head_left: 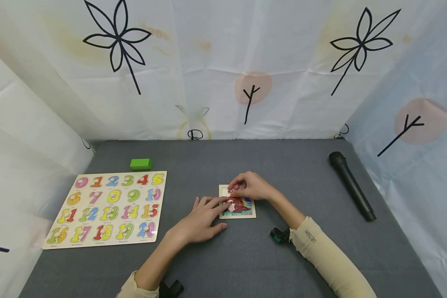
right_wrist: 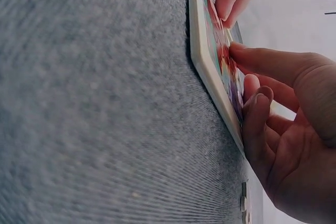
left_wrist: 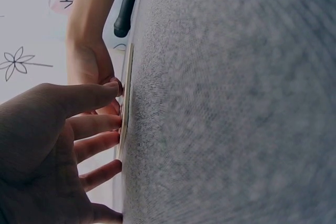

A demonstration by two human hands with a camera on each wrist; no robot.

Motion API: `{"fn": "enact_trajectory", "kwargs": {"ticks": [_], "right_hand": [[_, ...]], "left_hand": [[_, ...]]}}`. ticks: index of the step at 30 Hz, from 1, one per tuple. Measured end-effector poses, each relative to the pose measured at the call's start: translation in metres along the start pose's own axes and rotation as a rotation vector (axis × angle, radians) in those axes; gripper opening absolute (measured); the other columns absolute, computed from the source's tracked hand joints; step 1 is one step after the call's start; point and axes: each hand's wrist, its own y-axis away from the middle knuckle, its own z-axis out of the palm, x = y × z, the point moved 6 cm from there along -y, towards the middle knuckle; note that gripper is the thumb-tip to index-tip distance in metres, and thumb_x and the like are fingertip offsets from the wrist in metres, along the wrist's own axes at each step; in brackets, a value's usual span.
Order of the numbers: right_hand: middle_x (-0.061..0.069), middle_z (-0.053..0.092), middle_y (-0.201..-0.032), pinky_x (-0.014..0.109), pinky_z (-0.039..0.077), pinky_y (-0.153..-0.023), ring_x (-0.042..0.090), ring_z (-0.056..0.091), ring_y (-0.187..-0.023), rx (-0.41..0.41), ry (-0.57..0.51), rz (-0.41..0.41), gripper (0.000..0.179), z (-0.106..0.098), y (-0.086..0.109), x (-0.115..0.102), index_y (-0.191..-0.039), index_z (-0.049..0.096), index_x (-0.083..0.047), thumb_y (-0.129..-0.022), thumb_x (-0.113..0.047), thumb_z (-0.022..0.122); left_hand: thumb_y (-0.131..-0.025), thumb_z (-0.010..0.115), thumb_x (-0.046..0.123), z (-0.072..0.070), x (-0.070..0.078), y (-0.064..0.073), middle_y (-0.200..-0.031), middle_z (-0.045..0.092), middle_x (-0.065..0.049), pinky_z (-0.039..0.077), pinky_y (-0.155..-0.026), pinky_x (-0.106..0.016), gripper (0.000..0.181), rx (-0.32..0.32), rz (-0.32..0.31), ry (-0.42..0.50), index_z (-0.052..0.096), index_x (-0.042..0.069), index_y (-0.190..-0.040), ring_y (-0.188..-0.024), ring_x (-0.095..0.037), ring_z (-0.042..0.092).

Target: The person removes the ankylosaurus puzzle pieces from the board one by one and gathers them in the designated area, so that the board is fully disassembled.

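Observation:
A small square picture puzzle point(head_left: 242, 215) with a pale wooden frame and a red figure on its picture lies flat on the grey table, between both hands. My left hand point(head_left: 203, 219) rests its straight, spread fingertips on the puzzle's left side, the thumb apart near the table. Over the puzzle's upper part, my right hand point(head_left: 251, 186) has its fingers bent and pinches a small puzzle piece, mostly hidden by the fingertips. Seen from the right wrist, the thumb point(right_wrist: 262, 59) touches the picture while the puzzle's edge point(right_wrist: 202, 59) lies low on the cloth.
A number board point(head_left: 106, 209) with colourful knobbed numerals lies at the left. Behind it sits a green block point(head_left: 140, 164). A black microphone point(head_left: 352, 186) lies at the right. White patterned curtains point(head_left: 216, 54) enclose the grey table point(head_left: 283, 165) at the back and sides.

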Motion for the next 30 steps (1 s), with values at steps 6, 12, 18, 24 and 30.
{"fn": "enact_trajectory", "kwargs": {"ticks": [6,12,18,24,30], "right_hand": [[0.003,0.068,-0.095,0.022,0.045,-0.068,0.006,0.054,-0.071,-0.015,0.05,-0.005,0.012,0.0015,-0.0018,-0.0011,-0.11,0.083,-0.012,-0.1,-0.018,0.079],[0.006,0.067,-0.106,0.024,0.046,-0.071,0.007,0.052,-0.075,-0.004,0.094,-0.029,0.009,0.002,0.0017,-0.0059,-0.109,0.081,-0.016,-0.101,-0.019,0.078],[0.008,0.072,-0.112,0.023,0.046,-0.071,0.007,0.053,-0.072,0.011,0.098,-0.052,0.012,0.0016,0.0044,-0.0076,-0.113,0.079,-0.015,-0.101,-0.018,0.078],[0.009,0.074,-0.107,0.022,0.044,-0.064,0.008,0.051,-0.067,0.022,0.015,-0.063,0.019,0.0003,0.0049,-0.0045,-0.119,0.076,-0.008,-0.101,-0.015,0.078],[0.01,0.074,-0.105,0.022,0.045,-0.06,0.007,0.051,-0.062,0.027,-0.029,-0.083,0.021,-0.0015,0.0068,-0.0029,-0.121,0.076,-0.005,-0.102,-0.013,0.076]], "left_hand": [[-0.106,0.07,0.032,-0.0011,0.0011,0.0008,-0.172,0.044,-0.01,0.018,-0.122,-0.087,0.062,0.009,0.006,-0.012,0.051,0.015,-0.163,-0.154,-0.04,0.039],[-0.106,0.07,0.031,-0.0009,0.0009,0.0014,-0.171,0.044,-0.01,0.019,-0.122,-0.087,0.063,0.015,0.011,-0.014,0.051,0.015,-0.163,-0.153,-0.041,0.04],[-0.106,0.07,0.031,-0.0001,0.0002,0.0012,-0.172,0.043,-0.01,0.018,-0.122,-0.087,0.062,0.013,0.009,-0.005,0.051,0.015,-0.163,-0.154,-0.041,0.039],[-0.106,0.069,0.031,0.0005,0.0007,0.001,-0.172,0.044,-0.01,0.018,-0.122,-0.087,0.062,0.013,0.01,-0.011,0.051,0.015,-0.163,-0.154,-0.042,0.039],[-0.106,0.07,0.031,0.0001,0.0007,0.0007,-0.172,0.044,-0.01,0.017,-0.122,-0.087,0.061,0.014,0.007,-0.005,0.052,0.015,-0.163,-0.154,-0.041,0.039]]}}
